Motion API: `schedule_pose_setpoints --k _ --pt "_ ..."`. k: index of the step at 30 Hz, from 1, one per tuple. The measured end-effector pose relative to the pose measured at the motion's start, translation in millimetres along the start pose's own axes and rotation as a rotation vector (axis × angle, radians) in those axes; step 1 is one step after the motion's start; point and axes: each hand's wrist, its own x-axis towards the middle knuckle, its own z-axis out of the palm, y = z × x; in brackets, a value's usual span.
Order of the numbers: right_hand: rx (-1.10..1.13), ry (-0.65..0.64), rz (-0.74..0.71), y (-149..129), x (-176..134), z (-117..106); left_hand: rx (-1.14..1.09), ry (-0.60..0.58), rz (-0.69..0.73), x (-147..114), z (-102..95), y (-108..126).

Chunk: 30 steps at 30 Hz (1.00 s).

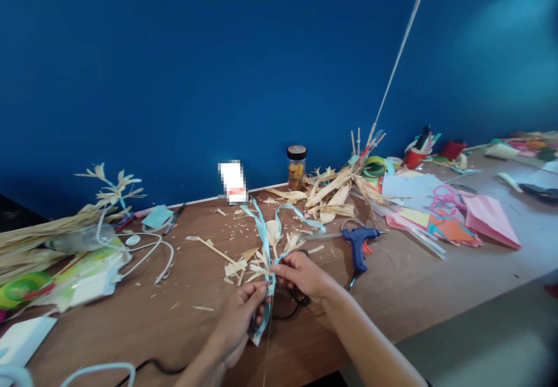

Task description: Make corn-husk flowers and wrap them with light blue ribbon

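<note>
Both hands meet over the near middle of the table (383,308), working on a spray (273,233) of pale husk flowers bound with blue ribbon (261,221). The left hand (244,308) has its thumb and fingers closed, pinching the ribbon-wrapped stem low down; its lower fingers curl underneath. The right hand (303,273) closes thumb and forefinger just beneath the flowers, touching the ribbon there, while its other fingers fold inward (their tips are mostly hidden). The spray points toward the far side, its blooms fanning out beyond the fingers. One stretch of ribbon runs far from it and curves away to the right; a short end hangs near, below the left hand, beside a thin strand that drops toward the near edge.

To the right of the hands lies a blue glue gun (361,242), well apart from them. Husk scraps (239,266) lie just left of the flowers. On the far side, a jar (296,169) with a dark lid stands near the blue wall (218,85), left of a heap of dry husks (333,195). Pink scissors (447,200) and coloured papers (492,218) spread at the far right. At the left, a second spray (115,188) stands above a white cable (150,254).
</note>
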Motion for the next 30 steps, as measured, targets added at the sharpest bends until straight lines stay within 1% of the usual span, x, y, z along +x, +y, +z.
schedule_pose_setpoints --k 4,7,10,13,16,20,22,26,30 --pt "0.036 -0.037 0.006 1 0 0 -0.114 -0.021 -0.118 -2 0.3 4" --pt "0.046 -0.077 0.016 1 -1 0 -0.173 -0.093 -0.193 -3 -1.3 7" --pt "0.032 -0.113 0.028 1 -1 -1 -0.174 -0.159 -0.191 -6 -3.1 7" --pt "0.031 -0.135 0.023 2 -1 -1 -0.126 -0.125 -0.173 -8 -3.4 7" --pt "0.029 -0.14 0.017 3 0 0 -0.085 -0.081 -0.122 -9 -2.1 6" --pt "0.032 -0.128 0.023 2 0 2 -0.105 -0.068 -0.114 -13 -0.9 7" --pt "0.055 -0.13 0.018 2 0 4 -0.126 -0.087 -0.115 -14 -1.7 8" --pt "0.139 -0.15 0.047 0 -3 8 -0.142 -0.18 -0.118 -15 -5.6 5" --pt "0.203 -0.181 0.071 -4 -5 10 -0.133 -0.185 -0.132 -12 -8.9 1"
